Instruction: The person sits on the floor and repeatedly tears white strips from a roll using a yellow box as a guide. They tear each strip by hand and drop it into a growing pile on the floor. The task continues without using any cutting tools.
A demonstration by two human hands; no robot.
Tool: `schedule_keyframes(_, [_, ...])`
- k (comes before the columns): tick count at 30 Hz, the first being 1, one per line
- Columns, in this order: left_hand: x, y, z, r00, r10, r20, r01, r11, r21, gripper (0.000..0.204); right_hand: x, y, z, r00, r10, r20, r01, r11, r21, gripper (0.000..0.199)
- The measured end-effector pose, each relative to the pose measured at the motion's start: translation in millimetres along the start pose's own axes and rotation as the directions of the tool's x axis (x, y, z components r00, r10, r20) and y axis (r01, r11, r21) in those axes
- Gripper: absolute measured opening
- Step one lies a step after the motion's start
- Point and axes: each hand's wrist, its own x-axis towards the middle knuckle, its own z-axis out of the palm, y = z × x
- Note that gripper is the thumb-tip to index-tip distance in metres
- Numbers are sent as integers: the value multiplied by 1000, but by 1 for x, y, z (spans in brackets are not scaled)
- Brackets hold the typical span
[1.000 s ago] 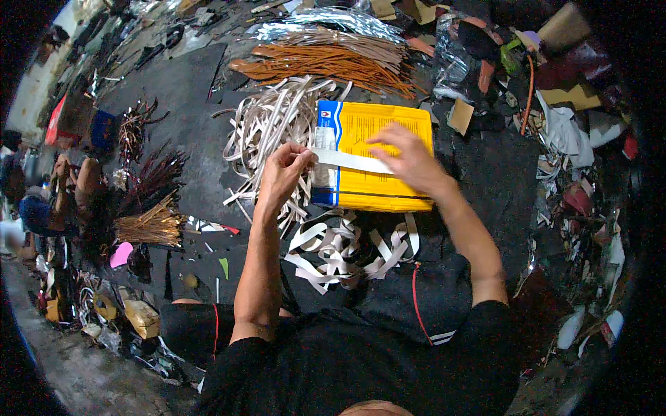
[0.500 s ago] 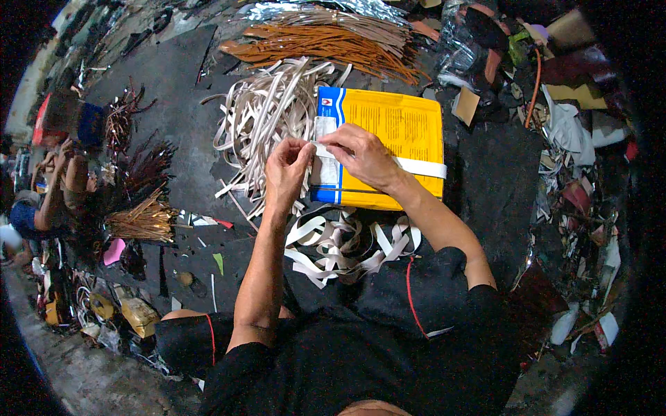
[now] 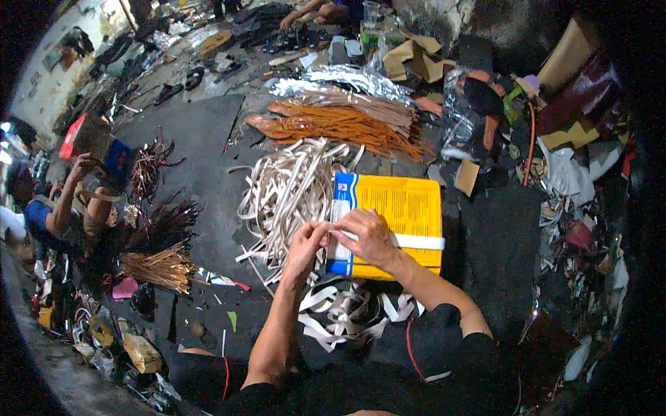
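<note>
A yellow box-like package [image 3: 409, 201] with a blue and white left end lies in front of me. A flat white strip [image 3: 420, 242] runs across its top to the right edge. At the left end of the package, my left hand [image 3: 304, 245] pinches the strip between thumb and fingers. My right hand [image 3: 366, 236] rests over the package, its fingers closed on the strip close beside the left fingertips. The hands cover the exact spot where they grip. A heaped bundle of off-white strips [image 3: 291, 191] lies just left of the package, and curled white strips [image 3: 340, 315] lie nearer to me.
Beyond the package lie orange-brown strips [image 3: 340, 128] and shiny silver strips [image 3: 347, 82]. Brown strip bundles [image 3: 163, 267] lie at left, near another person [image 3: 62, 215] seated there. Scraps and plastic [image 3: 569, 173] heap up along the right. Another person's arm [image 3: 302, 14] shows at the far edge.
My view has tilted upward, so the package and hands appear lower and more of the far floor shows. Both hands stay at the package's left end, pinching the strip.
</note>
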Motion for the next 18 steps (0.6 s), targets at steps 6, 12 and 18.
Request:
schedule_keyframes(6, [-4,-1,6,984,124,-125,-88,961,264,21,4,-6,-4,1000,-22,13,23,999,-47,11])
schedule_keyframes(12, [11,-27,3,957,238,-164,-183,938,293,23,-2,6,5,991,-126,43,129,989,-69,12])
schedule_keyframes(18, [6,-18,6,990,1,-144,8,998,65,18,-1,6,1,999,-24,35,21,995,94,13])
